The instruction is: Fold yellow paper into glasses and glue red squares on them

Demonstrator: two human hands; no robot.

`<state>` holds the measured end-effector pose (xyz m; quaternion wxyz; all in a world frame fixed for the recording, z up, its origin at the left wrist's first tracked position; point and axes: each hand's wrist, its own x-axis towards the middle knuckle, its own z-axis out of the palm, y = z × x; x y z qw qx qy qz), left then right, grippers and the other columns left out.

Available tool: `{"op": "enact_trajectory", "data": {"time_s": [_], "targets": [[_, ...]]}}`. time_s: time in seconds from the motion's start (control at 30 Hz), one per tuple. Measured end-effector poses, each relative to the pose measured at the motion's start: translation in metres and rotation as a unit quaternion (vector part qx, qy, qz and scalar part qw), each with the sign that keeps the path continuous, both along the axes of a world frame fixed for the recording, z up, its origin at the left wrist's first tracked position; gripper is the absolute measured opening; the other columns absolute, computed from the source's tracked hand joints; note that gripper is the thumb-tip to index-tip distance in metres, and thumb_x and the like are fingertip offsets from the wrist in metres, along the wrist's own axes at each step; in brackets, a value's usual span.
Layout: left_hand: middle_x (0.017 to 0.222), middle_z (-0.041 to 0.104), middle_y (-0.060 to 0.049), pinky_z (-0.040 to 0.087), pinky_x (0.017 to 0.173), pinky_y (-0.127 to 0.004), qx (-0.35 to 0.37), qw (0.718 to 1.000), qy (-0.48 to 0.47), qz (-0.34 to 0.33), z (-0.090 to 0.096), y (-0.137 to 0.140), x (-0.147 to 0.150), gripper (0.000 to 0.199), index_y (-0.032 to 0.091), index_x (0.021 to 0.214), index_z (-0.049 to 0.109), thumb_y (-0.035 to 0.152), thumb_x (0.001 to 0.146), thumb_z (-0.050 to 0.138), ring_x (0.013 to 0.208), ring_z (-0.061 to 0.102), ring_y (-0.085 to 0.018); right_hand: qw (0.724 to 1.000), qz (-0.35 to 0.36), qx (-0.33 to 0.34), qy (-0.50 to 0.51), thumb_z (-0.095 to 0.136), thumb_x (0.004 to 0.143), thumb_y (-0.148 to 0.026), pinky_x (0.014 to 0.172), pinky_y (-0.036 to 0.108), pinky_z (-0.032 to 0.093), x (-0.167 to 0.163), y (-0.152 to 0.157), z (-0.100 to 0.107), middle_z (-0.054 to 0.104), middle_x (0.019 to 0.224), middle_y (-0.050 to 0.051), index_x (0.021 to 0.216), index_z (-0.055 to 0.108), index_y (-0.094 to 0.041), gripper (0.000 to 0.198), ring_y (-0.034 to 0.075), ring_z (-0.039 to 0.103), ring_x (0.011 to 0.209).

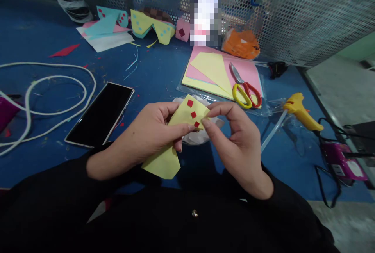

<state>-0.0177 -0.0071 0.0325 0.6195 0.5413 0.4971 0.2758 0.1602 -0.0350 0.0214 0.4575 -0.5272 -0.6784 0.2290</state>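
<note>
A yellow paper bow tie [164, 163] with red diamond pieces [190, 103] on its upper end is held tilted in front of me. My left hand [155, 128] is closed around its middle, the thumb lying near the lowest red diamond. With thumb and index finger, my right hand [234, 139] pinches the right edge of the decorated end. Crumpled white paper or plastic [196, 138] lies beneath, partly hidden by the hands and the bow tie.
Scissors [244, 91] rest on bagged coloured paper [215, 69]. A yellow glue gun [301, 112] lies right; a black-screened phone [99, 114] and white cable [58, 77] lie left. Finished-looking blue [108, 22] and yellow bow ties [155, 26] stand by the mesh panel [293, 18].
</note>
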Motion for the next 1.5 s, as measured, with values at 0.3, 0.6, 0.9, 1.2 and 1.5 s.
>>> {"op": "enact_trajectory", "data": {"time_s": [0.3, 0.6, 0.9, 1.2, 1.5], "targets": [[0.043, 0.060, 0.005, 0.041, 0.036, -0.017, 0.005, 1.000, -0.005, 0.005, 0.000, 0.000, 0.001, 0.010, 0.024, 0.088, 0.073, 0.030, 0.080, 0.073, 0.035, 0.053, -0.010, 0.978, 0.038, -0.133, 0.159, 0.067, 0.080, -0.018, 0.070, 0.030, 0.051, -0.002, 0.001, 0.002, 0.067, 0.085, -0.002, 0.109, 0.056, -0.022, 0.031, 0.015, 0.064, 0.079], [0.045, 0.060, 0.005, 0.043, 0.037, -0.017, 0.011, 1.000, -0.004, 0.001, 0.002, 0.000, 0.001, 0.015, 0.022, 0.092, 0.073, 0.029, 0.079, 0.074, 0.036, 0.055, -0.010, 0.979, 0.031, -0.139, 0.144, 0.066, 0.080, -0.018, 0.071, 0.031, 0.052, -0.002, 0.001, 0.000, 0.069, 0.085, -0.001, 0.106, 0.058, -0.020, 0.027, 0.015, 0.066, 0.077], [0.045, 0.060, 0.005, 0.042, 0.039, -0.013, 0.013, 1.000, 0.016, -0.006, 0.004, 0.000, 0.002, 0.014, 0.019, 0.088, 0.070, 0.031, 0.081, 0.072, 0.037, 0.055, -0.008, 0.975, 0.037, -0.142, 0.168, 0.067, 0.081, -0.018, 0.072, 0.029, 0.052, -0.003, 0.000, 0.000, 0.068, 0.085, -0.001, 0.104, 0.059, -0.021, 0.025, 0.014, 0.065, 0.079], [0.049, 0.063, 0.005, 0.042, 0.040, -0.013, 0.003, 1.000, -0.021, 0.003, 0.008, 0.001, 0.002, 0.011, 0.020, 0.090, 0.071, 0.025, 0.081, 0.070, 0.040, 0.055, -0.008, 0.970, 0.025, -0.133, 0.200, 0.069, 0.079, -0.017, 0.069, 0.027, 0.052, -0.003, 0.001, 0.000, 0.068, 0.083, -0.002, 0.099, 0.061, -0.021, 0.022, 0.013, 0.064, 0.077], [0.050, 0.066, 0.004, 0.041, 0.041, -0.012, 0.047, 0.998, -0.007, 0.046, 0.010, 0.000, -0.002, 0.014, 0.019, 0.075, 0.068, 0.030, 0.084, 0.069, 0.037, 0.051, -0.005, 0.953, 0.040, -0.146, 0.263, 0.070, 0.083, -0.025, 0.069, 0.027, 0.054, -0.002, 0.004, -0.002, 0.070, 0.090, -0.001, 0.104, 0.060, -0.022, 0.023, 0.014, 0.067, 0.082]]}}
